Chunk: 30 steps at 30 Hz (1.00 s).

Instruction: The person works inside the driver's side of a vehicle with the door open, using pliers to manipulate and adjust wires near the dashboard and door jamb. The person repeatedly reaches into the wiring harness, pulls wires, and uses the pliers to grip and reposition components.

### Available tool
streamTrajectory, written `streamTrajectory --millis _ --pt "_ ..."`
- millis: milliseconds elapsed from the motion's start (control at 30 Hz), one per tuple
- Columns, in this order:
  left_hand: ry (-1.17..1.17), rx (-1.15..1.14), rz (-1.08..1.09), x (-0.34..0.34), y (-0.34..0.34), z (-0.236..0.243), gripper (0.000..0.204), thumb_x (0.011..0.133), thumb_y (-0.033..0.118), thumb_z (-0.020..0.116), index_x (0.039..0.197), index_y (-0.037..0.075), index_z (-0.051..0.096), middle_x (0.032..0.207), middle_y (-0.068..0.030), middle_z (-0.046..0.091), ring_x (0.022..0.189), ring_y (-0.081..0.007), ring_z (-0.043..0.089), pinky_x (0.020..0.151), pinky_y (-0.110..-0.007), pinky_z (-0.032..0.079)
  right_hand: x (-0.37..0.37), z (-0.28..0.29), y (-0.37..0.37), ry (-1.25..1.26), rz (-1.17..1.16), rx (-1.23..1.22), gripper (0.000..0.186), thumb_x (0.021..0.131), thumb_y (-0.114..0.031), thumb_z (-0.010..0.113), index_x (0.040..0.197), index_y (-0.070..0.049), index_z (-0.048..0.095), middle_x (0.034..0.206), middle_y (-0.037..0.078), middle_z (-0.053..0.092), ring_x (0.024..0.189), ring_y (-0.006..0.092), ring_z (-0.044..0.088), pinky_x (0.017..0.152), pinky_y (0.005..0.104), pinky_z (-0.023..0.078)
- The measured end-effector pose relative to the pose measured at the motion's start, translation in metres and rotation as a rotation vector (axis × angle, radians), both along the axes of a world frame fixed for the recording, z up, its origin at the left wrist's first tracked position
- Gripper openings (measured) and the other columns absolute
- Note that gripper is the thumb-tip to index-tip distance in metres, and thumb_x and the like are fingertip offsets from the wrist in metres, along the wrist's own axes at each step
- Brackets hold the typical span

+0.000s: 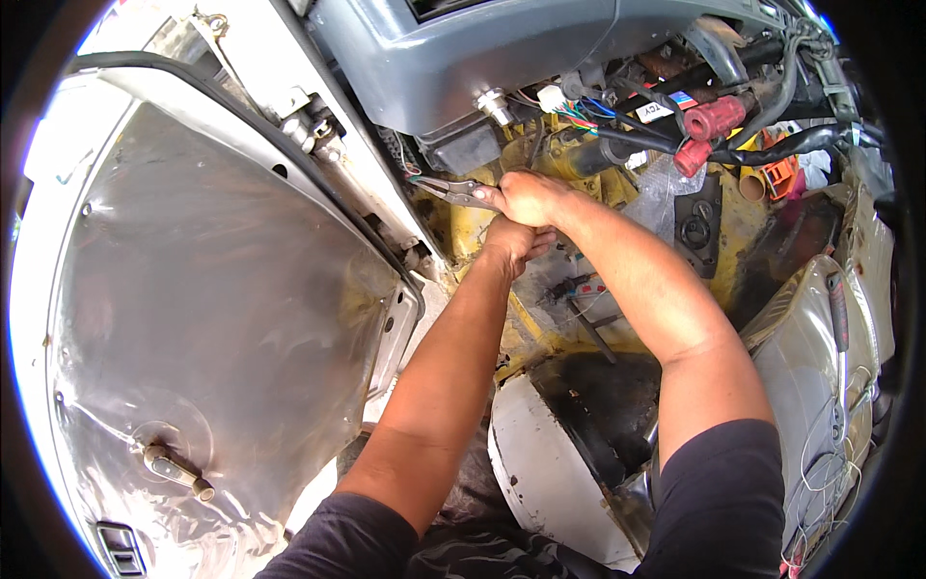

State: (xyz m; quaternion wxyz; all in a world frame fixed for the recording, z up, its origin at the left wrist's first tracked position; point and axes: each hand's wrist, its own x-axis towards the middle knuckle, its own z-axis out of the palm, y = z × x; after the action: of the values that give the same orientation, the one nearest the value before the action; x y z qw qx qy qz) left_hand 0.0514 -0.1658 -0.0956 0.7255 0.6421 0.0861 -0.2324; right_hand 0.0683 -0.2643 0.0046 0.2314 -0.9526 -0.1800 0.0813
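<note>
Metal pliers [453, 191] are gripped in my right hand [532, 200], with the thumb lying along them. Their jaws point left, toward thin wires [409, 166] that hang beside the door pillar, and the tips are at or very near the wire ends. Right below and touching it is my left hand [513, 241], its fingers curled. What the left fingers close around, if anything, is hidden. Above both hands is the underside of a grey dashboard [434, 68]. The yellow, worn metal floor [470, 227] lies beneath them.
An open door with a grey panel [222, 261] and window crank [177, 470] fills the left. Coloured wires [579, 116], a black cable bundle [772, 150] and red connectors [714, 118] hang at upper right. A long-handled tool [839, 328] lies on the plastic-covered seat [796, 386].
</note>
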Motion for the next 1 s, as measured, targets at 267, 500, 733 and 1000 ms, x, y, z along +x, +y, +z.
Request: streamTrajectory --millis 267,500,733,1000 --pt "0.057 0.106 0.074 -0.032 0.021 -0.066 0.020 0.092 0.014 0.075 0.107 0.000 0.074 0.095 -0.0112 0.076 0.080 -0.0207 0.071 0.073 -0.042 0.057 -0.033 0.007 0.008 0.173 0.130 -0.471 0.064 0.103 -0.060 0.059 0.124 -0.001 0.075 0.130 0.022 0.073 0.123 0.0403 0.069 0.106 0.0500 0.053" --pt "0.095 -0.178 0.167 -0.087 0.090 -0.060 0.050 0.094 0.017 0.070 0.141 0.001 0.062 0.134 -0.0148 0.071 0.122 -0.0261 0.065 0.107 -0.044 0.048 -0.043 -0.022 0.034 0.217 0.230 -0.527 0.056 0.105 -0.051 0.062 0.124 0.001 0.075 0.129 0.024 0.073 0.118 0.0400 0.071 0.103 0.0488 0.054" --pt "0.021 0.071 0.006 -0.227 0.202 -0.065 0.068 0.098 0.016 0.068 0.159 0.000 0.044 0.141 -0.0187 0.068 0.128 -0.0274 0.064 0.107 -0.040 0.050 -0.080 -0.027 0.085 0.331 0.349 -0.757 0.051 0.106 -0.045 0.063 0.129 0.000 0.074 0.139 0.019 0.070 0.123 0.0381 0.069 0.103 0.0510 0.054" --pt "-0.297 0.746 0.062 -0.403 0.324 -0.031 0.037 0.092 0.003 0.070 0.129 -0.001 0.069 0.118 -0.0196 0.078 0.115 -0.0292 0.075 0.100 -0.038 0.057 -0.064 0.017 0.043 0.227 0.189 -0.945 0.046 0.099 -0.038 0.074 0.125 -0.001 0.076 0.129 0.019 0.075 0.120 0.0370 0.071 0.101 0.0475 0.057"
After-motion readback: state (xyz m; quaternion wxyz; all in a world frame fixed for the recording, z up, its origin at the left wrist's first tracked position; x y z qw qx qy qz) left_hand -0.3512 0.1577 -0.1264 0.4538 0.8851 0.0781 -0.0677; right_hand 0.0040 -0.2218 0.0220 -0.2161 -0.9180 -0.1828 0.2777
